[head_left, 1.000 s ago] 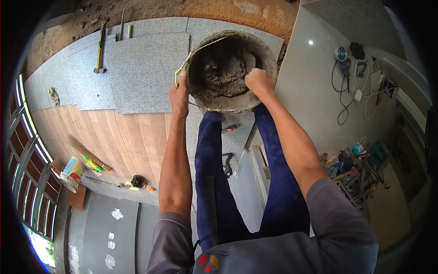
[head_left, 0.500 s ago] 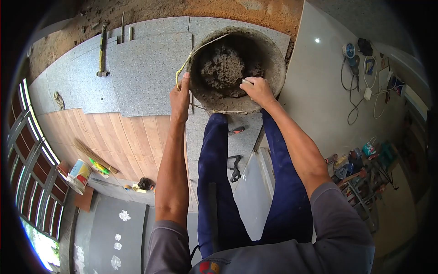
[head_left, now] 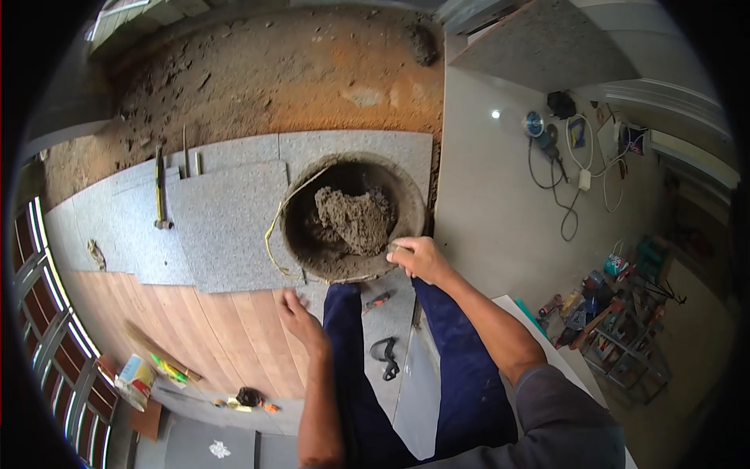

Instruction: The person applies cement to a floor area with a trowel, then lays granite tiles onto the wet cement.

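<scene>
A round bucket (head_left: 414,184) with wet grey mortar (head_left: 355,221) stands on grey speckled tiles (head_left: 226,227), just beyond my knees. At its near right rim my right hand (head_left: 422,259) is closed round a small pale handle; the tool's far end is hidden, apparently under the heaped mortar. My left hand (head_left: 303,319) is off the bucket, near its lower left side, with thumb and fingers apart and nothing in them. A yellow cord (head_left: 269,238) hangs loose at the bucket's left.
A hammer (head_left: 160,187) lies on the tiles at the left. Between my legs are a black tool (head_left: 385,358) and a red-handled one (head_left: 377,302). An angle grinder (head_left: 543,134) with cables lies at the right, above a rack of tools (head_left: 617,344).
My left hand has let go of the yellow cord and bucket edge and drawn back. My right hand has lifted mortar into a heap. The view has tilted towards the soil.
</scene>
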`<act>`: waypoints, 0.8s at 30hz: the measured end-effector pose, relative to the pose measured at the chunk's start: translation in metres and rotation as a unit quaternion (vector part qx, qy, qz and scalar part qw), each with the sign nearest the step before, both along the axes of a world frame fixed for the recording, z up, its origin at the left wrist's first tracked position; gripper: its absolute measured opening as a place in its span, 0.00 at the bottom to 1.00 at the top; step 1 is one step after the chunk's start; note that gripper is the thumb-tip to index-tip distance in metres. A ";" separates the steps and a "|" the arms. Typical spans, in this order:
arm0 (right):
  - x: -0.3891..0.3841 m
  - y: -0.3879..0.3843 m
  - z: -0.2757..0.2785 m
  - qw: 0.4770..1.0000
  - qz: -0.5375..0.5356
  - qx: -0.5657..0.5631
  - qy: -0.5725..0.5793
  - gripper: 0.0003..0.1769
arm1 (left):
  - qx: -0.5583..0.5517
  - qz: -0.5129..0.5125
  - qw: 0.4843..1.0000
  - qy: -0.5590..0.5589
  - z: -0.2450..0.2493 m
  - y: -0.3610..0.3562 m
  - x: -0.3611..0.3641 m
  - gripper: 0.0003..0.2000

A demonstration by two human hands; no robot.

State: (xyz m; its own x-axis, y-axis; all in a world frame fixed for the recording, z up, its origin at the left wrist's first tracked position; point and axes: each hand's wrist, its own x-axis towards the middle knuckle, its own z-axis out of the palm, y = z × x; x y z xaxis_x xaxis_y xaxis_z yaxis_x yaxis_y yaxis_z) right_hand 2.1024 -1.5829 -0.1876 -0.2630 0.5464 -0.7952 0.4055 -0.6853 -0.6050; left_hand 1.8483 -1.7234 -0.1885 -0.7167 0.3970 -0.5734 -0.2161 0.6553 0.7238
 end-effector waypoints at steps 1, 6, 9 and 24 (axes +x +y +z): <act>0.004 0.005 0.013 1.000 -0.007 -0.010 -0.006 0.13 | -0.004 -0.008 1.000 -0.011 0.007 -0.007 0.017 0.20; 0.024 0.041 0.050 0.996 -0.087 -0.029 -0.006 0.32 | -0.018 -0.176 0.973 -0.150 0.029 0.002 0.074 0.14; 0.029 0.098 0.058 0.991 -0.122 -0.042 -0.015 0.33 | -0.072 -0.226 0.951 -0.197 0.019 0.006 0.084 0.15; 0.024 0.429 -0.164 0.836 0.045 0.272 -0.474 0.16 | -0.088 -0.196 0.944 -0.250 -0.002 0.047 0.103 0.20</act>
State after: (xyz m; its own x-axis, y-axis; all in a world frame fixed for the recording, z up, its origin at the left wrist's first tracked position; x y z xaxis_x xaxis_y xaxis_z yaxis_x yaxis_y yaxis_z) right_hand 2.1267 -1.1542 -0.3512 0.2850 0.9073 -0.3093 0.9152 -0.3535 -0.1937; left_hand 1.9517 -1.6759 -0.1905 -0.1565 0.4431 -0.8827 -0.2186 0.8560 0.4684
